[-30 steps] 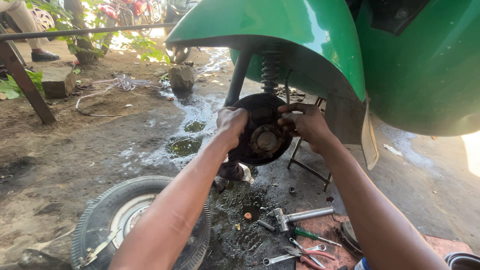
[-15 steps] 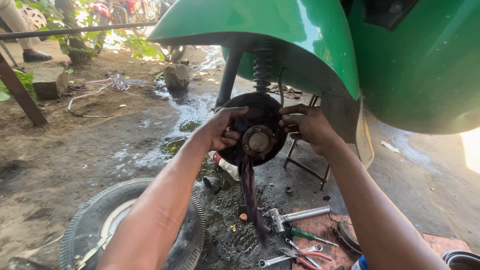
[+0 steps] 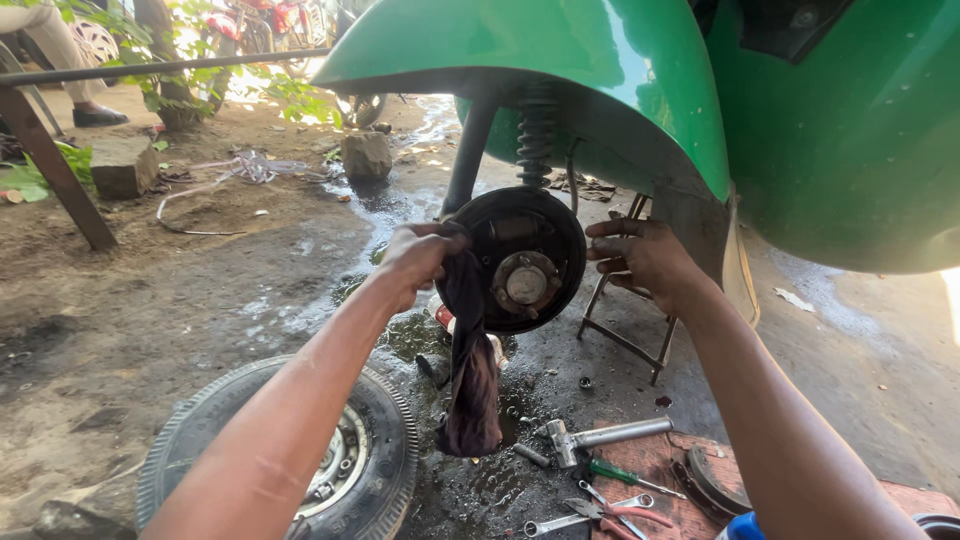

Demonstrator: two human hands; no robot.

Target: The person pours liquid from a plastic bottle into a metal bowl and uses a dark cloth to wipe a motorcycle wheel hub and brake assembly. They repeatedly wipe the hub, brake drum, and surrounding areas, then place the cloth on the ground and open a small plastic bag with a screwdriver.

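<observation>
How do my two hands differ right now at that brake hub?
The left hand grips a dark rag that hangs down from it; the right hand holds nothing. The left hand is closed at the brake hub's left rim; the right hand is spread, fingers open, beside its right rim. Both sit at hub height under the green fender.

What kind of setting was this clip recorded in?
Most likely an outdoor roadside vehicle repair spot: a green vehicle body with its brake hub exposed, a removed wheel on oily dirt ground, and hand tools laid out nearby.
</observation>
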